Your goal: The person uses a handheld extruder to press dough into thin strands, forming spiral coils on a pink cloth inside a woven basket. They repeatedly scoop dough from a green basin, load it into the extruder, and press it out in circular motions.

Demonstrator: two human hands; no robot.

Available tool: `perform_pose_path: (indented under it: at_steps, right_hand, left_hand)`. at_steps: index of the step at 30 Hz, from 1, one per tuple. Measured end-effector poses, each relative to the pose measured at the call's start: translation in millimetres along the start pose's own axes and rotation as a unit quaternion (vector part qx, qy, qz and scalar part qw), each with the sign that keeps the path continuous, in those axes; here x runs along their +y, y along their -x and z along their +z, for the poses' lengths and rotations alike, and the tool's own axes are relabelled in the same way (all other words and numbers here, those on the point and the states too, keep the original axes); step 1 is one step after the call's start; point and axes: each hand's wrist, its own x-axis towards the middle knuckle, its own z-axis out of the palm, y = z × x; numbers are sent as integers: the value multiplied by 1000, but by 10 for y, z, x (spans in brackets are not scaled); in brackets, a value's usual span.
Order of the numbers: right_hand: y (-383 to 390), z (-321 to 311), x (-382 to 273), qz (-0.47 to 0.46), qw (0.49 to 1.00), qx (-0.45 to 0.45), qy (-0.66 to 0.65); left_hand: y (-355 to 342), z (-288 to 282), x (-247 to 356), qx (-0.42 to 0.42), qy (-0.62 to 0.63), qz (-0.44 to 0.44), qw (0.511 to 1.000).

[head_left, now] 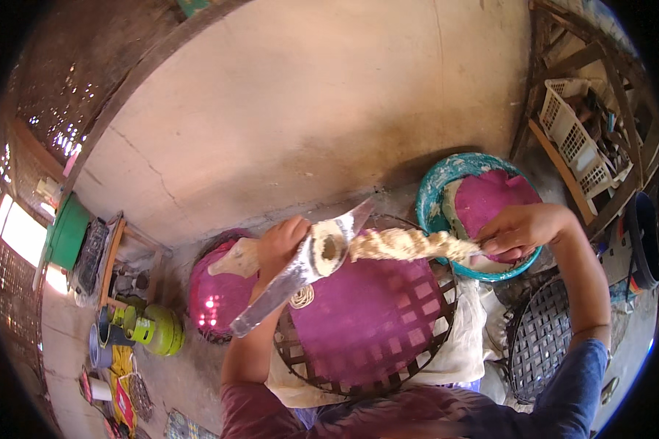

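Observation:
My left hand [281,245] is closed on a metal press [267,304], a long flat bar with a dough-smeared round hollow in its middle, tilted diagonally. My right hand [516,233] grips the end of a thin tool thickly coated with pale, lumpy dough [399,246], held sideways to the right of the hollow. Below lies a round woven tray [436,333] lined with magenta cloth [362,333], with a small coil of pale strands [301,295] on it. A teal basin [436,175] with magenta cloth and pale smears sits under my right hand.
Another magenta-lined tray [220,307] is at left, near green gas cylinders [161,329], a wooden stand [113,256] and a green tub [69,230]. A plain wall rises ahead. At right are a white crate [575,132] on wooden framing, a dark bucket [641,241] and a black woven tray [545,336].

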Motion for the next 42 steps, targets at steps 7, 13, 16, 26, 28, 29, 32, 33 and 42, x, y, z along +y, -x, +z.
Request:
perform_pose_path:
  at_steps: [7,13,16,26,28,29,32,33,42]
  right_hand:
    - [-498,695,-689,-168,893,143,392]
    - [-680,1740,-691,-306,434,375,760]
    - [-462,1826,-712,-305,495,379,720]
    - [-1555,2259,-613,-475,729,460,178]
    - [-1570,2413,-385,-453,769,420,163]
    - [-1522,2407,-305,-442,791,388,165]
    - [-1269,2189,-206,-327,878,324,131]
    - [-1270,2102,-245,-351,862,341,133]
    - [-1363,2291,-99,-372,854,334,142]
  left_hand:
    - [-1,-481,402,21,-50,1,999]
    - [385,-740,479,-21,100,-123,987]
    - [547,-875,286,-23,61,-256,965]
    - [538,-843,333,158,53,-181,969]
    - [496,-904,265,169,110,-279,939]
    - [486,-941,215,169,148,-347,911]
    - [461,-989,131,121,-91,-293,944]
    - [473,-980,151,73,-93,-352,929]
    - [497,-740,139,156,65,-253,953]
